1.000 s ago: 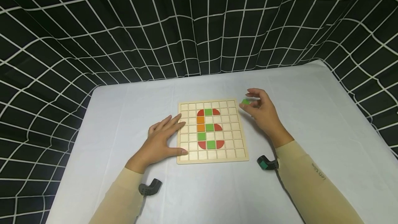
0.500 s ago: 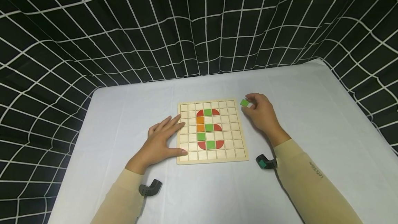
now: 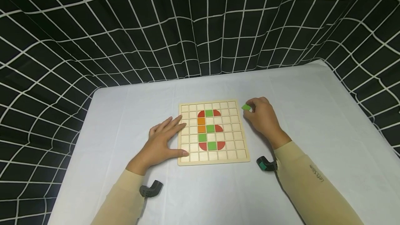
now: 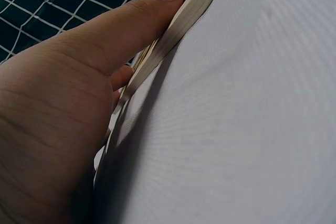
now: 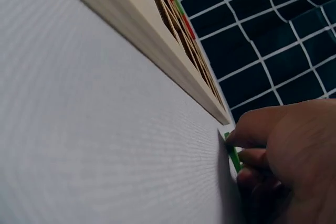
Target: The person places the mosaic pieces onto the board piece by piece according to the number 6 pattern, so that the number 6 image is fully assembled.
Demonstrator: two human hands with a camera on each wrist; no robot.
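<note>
A wooden grid board (image 3: 231, 145) lies on the table, with green and orange square tiles and red quarter-round tiles set in its middle columns. My left hand (image 3: 160, 145) rests on the board's left edge, fingers spread and straight; in the left wrist view its thumb (image 4: 126, 30) lies over the rim. Just off the board's upper right corner, my right hand (image 3: 262, 115) pinches a green square tile (image 3: 246, 107) between thumb and fingers. The right wrist view shows that tile edge-on, low over the white cloth. Some right fingers are hidden behind the hand.
A white cloth (image 3: 206, 193) covers the table. Behind and at both sides hangs a black curtain (image 3: 175, 30) with white grid lines. A dark wrist camera (image 3: 151, 188) sits by the left sleeve, and another dark camera (image 3: 265, 163) by the right.
My right hand has come slightly down and toward me with the green tile, which has turned and dipped a little. The left hand and the board have not moved.
</note>
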